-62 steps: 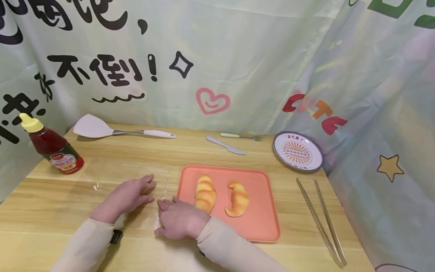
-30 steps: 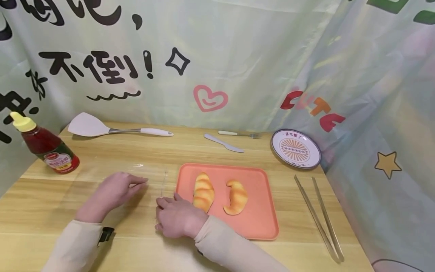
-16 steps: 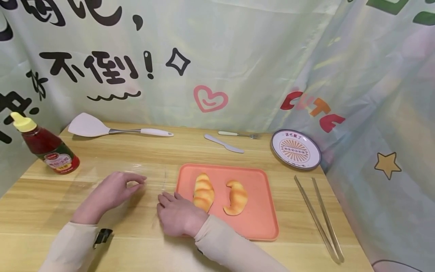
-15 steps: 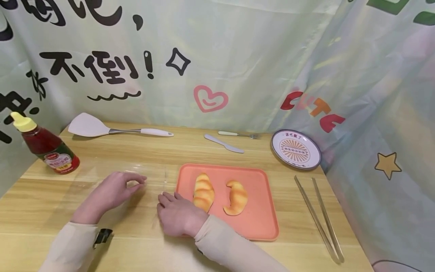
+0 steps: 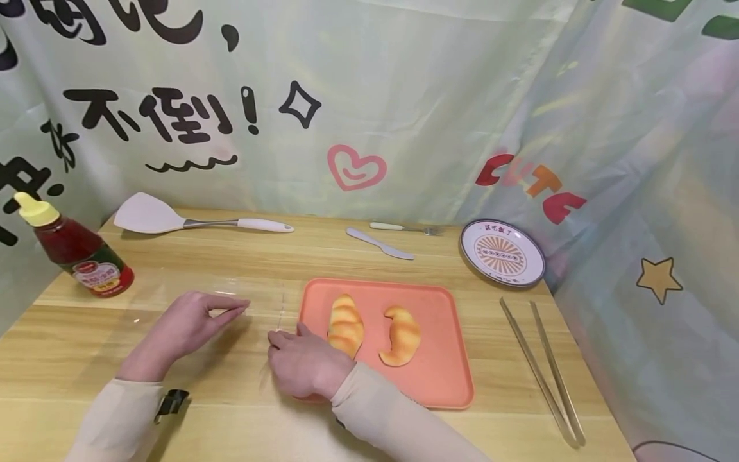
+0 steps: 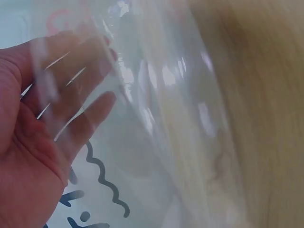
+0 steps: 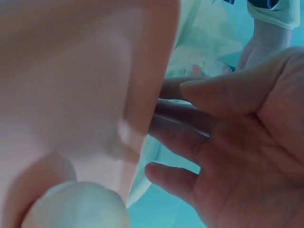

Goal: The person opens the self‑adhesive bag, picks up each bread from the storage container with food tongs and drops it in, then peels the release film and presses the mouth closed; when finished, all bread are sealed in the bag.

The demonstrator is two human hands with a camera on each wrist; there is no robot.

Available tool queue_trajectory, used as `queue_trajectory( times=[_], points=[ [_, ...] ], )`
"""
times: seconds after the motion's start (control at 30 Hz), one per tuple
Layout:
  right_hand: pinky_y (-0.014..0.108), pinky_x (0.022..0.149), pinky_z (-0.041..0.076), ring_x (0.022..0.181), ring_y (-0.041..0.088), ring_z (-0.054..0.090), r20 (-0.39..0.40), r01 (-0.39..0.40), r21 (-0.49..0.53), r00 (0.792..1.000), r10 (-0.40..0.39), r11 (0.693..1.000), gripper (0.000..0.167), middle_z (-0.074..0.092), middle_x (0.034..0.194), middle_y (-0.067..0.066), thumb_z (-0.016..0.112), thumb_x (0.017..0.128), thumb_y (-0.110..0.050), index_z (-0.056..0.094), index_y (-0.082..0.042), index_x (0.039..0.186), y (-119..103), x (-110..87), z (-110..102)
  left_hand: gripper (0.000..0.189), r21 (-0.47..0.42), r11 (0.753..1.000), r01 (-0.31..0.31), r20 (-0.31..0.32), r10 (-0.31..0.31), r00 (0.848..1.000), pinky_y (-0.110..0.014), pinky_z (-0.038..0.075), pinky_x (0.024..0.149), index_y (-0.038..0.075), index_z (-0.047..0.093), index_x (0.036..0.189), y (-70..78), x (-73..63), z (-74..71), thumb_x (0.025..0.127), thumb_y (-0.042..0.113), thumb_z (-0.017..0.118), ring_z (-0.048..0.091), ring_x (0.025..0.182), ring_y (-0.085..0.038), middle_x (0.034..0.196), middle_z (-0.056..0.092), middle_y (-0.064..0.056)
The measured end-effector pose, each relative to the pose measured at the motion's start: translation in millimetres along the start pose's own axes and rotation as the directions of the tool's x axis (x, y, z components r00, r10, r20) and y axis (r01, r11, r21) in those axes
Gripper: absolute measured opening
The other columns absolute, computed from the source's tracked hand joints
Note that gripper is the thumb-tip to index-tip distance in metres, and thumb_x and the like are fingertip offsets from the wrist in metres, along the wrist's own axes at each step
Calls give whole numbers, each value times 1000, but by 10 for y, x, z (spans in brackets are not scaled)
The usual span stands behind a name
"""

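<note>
A clear plastic film point(image 5: 231, 289) lies on the table left of the tray, faint but for its glints and right edge. My left hand point(image 5: 190, 321) is over it, thumb and forefinger tips close together in the head view. In the left wrist view, the straight fingers show through the raised clear film point(image 6: 166, 95). My right hand point(image 5: 308, 362) lies at the left rim of the pink tray point(image 5: 439, 385), fingertips right at the film's edge. In the right wrist view the tray point(image 7: 95, 71) hides some fingertips. The tray bears two croissants point(image 5: 346, 324).
A red sauce bottle point(image 5: 86, 256) stands at the left. Along the back lie a white spatula point(image 5: 156, 215), a table knife point(image 5: 381, 244) and a small fork point(image 5: 404, 228). A plate point(image 5: 502, 253) and metal tongs point(image 5: 545, 372) are at the right. Printed cloth hangs behind.
My left hand has shifted slightly left from two seconds ago, and its spread fingers have drawn together toward the thumb. The right hand stays at the tray's rim with small finger movements.
</note>
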State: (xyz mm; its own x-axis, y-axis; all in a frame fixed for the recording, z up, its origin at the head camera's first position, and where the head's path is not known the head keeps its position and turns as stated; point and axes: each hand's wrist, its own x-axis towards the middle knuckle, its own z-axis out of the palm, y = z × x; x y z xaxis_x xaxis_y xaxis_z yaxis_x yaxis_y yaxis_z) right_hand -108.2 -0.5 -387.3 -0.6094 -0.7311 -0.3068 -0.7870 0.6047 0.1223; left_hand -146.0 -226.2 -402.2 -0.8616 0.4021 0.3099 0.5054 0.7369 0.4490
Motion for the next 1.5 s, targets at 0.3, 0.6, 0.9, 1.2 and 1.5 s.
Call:
queue_trajectory(
  times=[0.3,0.6,0.9,1.2,1.5],
  points=[
    [37,114,27,138,10,34,32,-28,60,999,26,998,38,38,151,-3,48,99,-25,61,-16,134,33,-4,-31,13,-90,995,41,-5,-42,999,-54,52,85,9,73,96,56,67,-65,87,0,72,66,103,-34,110,72,-7],
    [33,114,25,141,10,31,44,-1,30,999,0,1000,40,36,154,-2,46,100,-26,58,-19,137,18,14,-19,19,-92,993,72,22,-71,997,-52,54,80,5,72,109,54,17,-88,90,2,70,69,97,-31,106,73,-10],
    [35,115,24,139,7,32,50,-16,51,999,14,999,47,37,154,-4,44,101,-27,47,-19,147,12,23,-2,20,-44,996,83,13,-82,997,-54,54,80,5,75,110,41,-5,-87,97,16,65,69,94,-29,108,72,-10],
    [34,115,24,140,5,30,73,-17,34,997,14,999,46,35,155,-6,46,99,-28,52,-19,144,17,29,5,17,-12,1000,25,-59,-25,998,-46,55,72,11,77,107,43,-6,-95,92,13,71,66,80,-11,105,73,-5],
    [34,115,24,140,5,30,78,-18,43,997,15,999,46,35,155,-5,43,102,-36,52,-18,144,23,32,2,14,-23,1000,11,-81,-13,997,-46,55,76,12,78,100,86,14,-121,87,9,76,70,92,-24,99,74,-2]
  ],
)
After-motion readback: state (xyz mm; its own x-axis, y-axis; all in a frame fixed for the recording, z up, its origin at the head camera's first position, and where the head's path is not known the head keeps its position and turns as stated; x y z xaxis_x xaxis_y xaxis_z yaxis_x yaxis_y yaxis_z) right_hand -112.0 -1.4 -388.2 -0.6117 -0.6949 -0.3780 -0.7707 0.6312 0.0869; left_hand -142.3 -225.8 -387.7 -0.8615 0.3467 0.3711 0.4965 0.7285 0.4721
